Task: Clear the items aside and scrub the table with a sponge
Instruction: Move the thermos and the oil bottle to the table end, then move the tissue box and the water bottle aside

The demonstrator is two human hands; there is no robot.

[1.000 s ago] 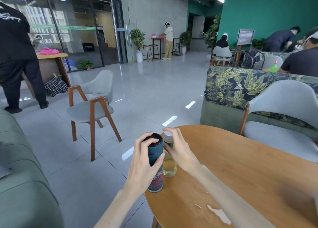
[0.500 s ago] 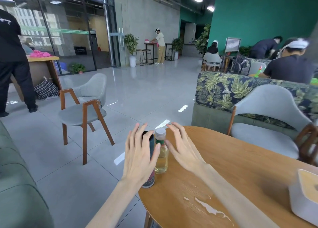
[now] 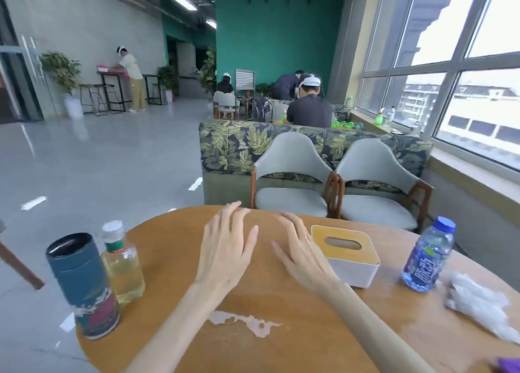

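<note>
A round wooden table (image 3: 295,339) fills the lower view, with a pale spill (image 3: 244,322) near its front. At its left edge stand a dark blue tumbler (image 3: 81,285) and a clear bottle of yellow liquid (image 3: 122,263), side by side. My left hand (image 3: 228,248) and my right hand (image 3: 302,254) hover over the table's middle, fingers spread, holding nothing. A white tissue box with a wooden lid (image 3: 347,253) sits just right of my right hand. Further right stand a blue water bottle (image 3: 429,256) and crumpled clear plastic (image 3: 481,305). A purple thing (image 3: 509,365) shows at the bottom right corner.
Two grey chairs (image 3: 292,181) with wooden arms stand behind the table, backed by a leaf-patterned sofa (image 3: 233,147). Windows and a sill run along the right. Several people work at other tables in the background. Grey floor lies to the left.
My hands let go of the tumbler and the yellow bottle at the left edge and moved right to the table's middle. The view swung right, revealing the tissue box, water bottle and plastic.
</note>
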